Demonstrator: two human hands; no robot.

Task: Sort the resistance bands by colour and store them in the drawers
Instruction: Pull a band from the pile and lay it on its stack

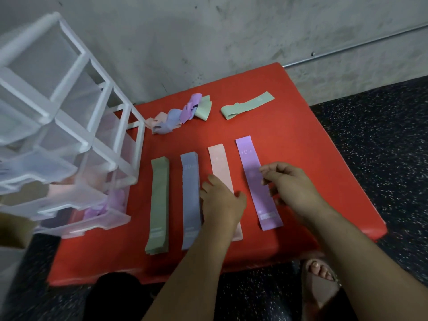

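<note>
The fingers [208, 183] of the left hand [222, 203] rested relaxed on the pink band [218, 161], gripping nothing. The right hand [294, 185] curled over the purple band [249, 158]; whether it pinched it, I cannot tell. These two, the green band [158, 205] and the blue band [190, 200] lay parallel on the red worktop [301, 140], long axes toward the wall [231, 42].

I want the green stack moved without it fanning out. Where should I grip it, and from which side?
Probably the middle of the green stack, from above: fingers on its left edge, thumb on the right. It lies flat, long and narrow, with bare table on both sides, and its layers splay at the near end.
</note>
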